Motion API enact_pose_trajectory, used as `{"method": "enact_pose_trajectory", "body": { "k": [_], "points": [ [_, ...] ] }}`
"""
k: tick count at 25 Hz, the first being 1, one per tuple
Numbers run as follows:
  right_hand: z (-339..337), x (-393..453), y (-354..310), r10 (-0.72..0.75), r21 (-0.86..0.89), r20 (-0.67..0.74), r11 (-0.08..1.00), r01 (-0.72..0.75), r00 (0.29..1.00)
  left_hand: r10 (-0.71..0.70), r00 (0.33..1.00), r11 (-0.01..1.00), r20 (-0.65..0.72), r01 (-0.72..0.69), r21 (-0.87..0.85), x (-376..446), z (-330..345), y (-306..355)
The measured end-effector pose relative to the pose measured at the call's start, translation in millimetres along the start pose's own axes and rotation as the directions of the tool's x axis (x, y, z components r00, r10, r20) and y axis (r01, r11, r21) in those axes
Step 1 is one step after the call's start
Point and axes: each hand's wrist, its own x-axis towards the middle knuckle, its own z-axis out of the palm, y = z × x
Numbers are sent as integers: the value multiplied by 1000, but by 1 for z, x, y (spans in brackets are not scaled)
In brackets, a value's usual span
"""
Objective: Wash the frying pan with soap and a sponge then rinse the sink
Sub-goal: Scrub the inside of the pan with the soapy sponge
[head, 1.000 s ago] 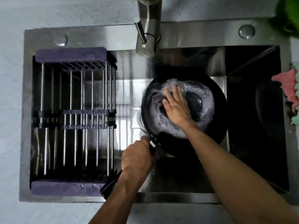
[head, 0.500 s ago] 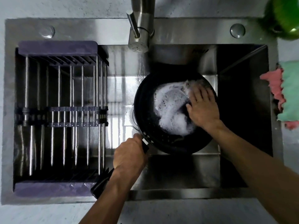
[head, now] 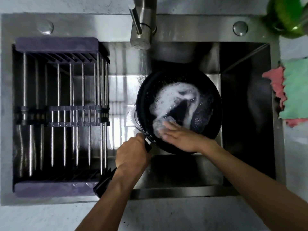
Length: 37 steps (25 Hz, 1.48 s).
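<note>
A black frying pan (head: 206, 104) sits tilted in the steel sink (head: 183, 170), its inside smeared with white foam. My left hand (head: 131, 155) is closed around the pan's black handle (head: 104, 184), which points toward the near left. My right hand (head: 180, 137) lies flat inside the pan at its near edge, pressing a foam-covered sponge (head: 158, 125) against the pan's surface. The sponge is mostly hidden under my fingers and suds, and the hand is motion-blurred.
The faucet (head: 141, 32) hangs above the sink's back edge; no water stream is visible. A purple-ended metal drying rack (head: 58, 114) fills the sink's left half. Pink and green cloths (head: 290, 94) lie on the right counter, with a green bottle (head: 288, 15) at the back right.
My right hand with the sponge has swept from the pan's far left, across to the right side, then down to the near edge. The foam has spread. My left hand still holds the handle.
</note>
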Motion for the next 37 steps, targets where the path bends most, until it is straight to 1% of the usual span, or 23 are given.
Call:
{"method": "enact_pose_trajectory", "body": {
  "k": [1, 3, 5, 7, 9, 10, 11, 13, 14, 15, 17, 19, 20, 21, 23, 24, 26, 28, 29, 31, 32, 35, 37],
  "points": [
    [-17, 12, 9, 35, -21, -56, 999, -36, 998, 2, 1000, 1000, 0, -2, 1, 1, 0, 1],
    [-37, 10, 38, 263, -199, -177, 934, -296, 948, -5, 1000, 1000, -2, 5, 12, 2, 1, -1],
    [-13, -15, 44, 407, -259, -162, 861, -437, 899, -18, 1000, 1000, -5, 19, 14, 2, 3, -1],
    [20, -23, 0, 155, -70, -72, 985, -160, 985, -23, 1000, 1000, -2, 23, 13, 3, 0, -1],
    [13, 7, -28, -67, 233, -120, 968, 93, 991, -15, 1000, 1000, 27, 15, -3, 1, -1, 2],
    [-4, 25, -26, -38, 196, -162, 978, 70, 986, -9, 1000, 1000, 29, 9, -6, 0, -2, 4],
    [-24, 41, -12, 72, 118, -225, 992, -47, 972, -9, 1000, 1000, 22, 9, -5, 1, -1, 3],
    [-42, 47, 18, 367, -15, -342, 918, -395, 865, -17, 1000, 1000, 1, 17, 13, 3, 2, 1],
    [-37, 43, 17, 426, 2, -336, 892, -451, 840, -28, 1000, 999, -8, 28, 23, 4, 2, -1],
    [-27, 39, 7, 398, 45, -299, 914, -404, 867, -29, 999, 999, -14, 29, 26, 4, 2, -2],
    [-13, 37, -37, 136, 237, -233, 968, -79, 963, -19, 1000, 999, -12, 19, 29, 2, 4, -2],
    [-30, 60, -43, 31, 372, -323, 923, 97, 946, -9, 1000, 1000, -13, 9, 19, 2, 2, 0],
    [-44, 71, -28, 91, 319, -354, 947, 29, 931, -7, 1000, 1000, -15, 7, 13, 3, 3, 0],
    [-52, 73, -10, 235, 211, -375, 964, -164, 897, -9, 1000, 1000, -15, 9, 12, 3, 3, 0],
    [-44, 62, 9, 491, 126, -373, 868, -481, 787, -9, 1000, 1000, -8, 9, 18, 4, 2, -1],
    [-31, 57, 3, 507, 132, -336, 859, -494, 794, -11, 1000, 1000, 1, 11, 20, 3, 2, -1],
    [-14, 51, -32, 233, 185, -282, 965, -186, 931, -16, 1000, 1000, 15, 16, 24, 2, 0, 0],
    [-28, 60, -26, 41, 181, -326, 983, 20, 944, -12, 1000, 1000, 18, 11, 17, 2, -1, 2],
    [-40, 65, -8, 103, 131, -365, 990, -59, 925, -9, 1000, 1000, 18, 9, 13, 2, 0, 2],
    [-44, 57, 18, 419, 57, -412, 898, -435, 810, -16, 1000, 1000, 20, 15, 11, 3, 0, 0],
    [-36, 48, 18, 476, 61, -378, 869, -492, 794, -19, 1000, 1000, 21, 19, 12, 3, 0, 0],
    [-6, 24, -16, 185, 88, -177, 981, -172, 967, -17, 1000, 999, 18, 16, 29, 2, 0, 1],
    [-19, 25, -6, 186, 161, -194, 975, -156, 963, -19, 1000, 999, 10, 18, 29, 3, 2, 0]
  ]
}}
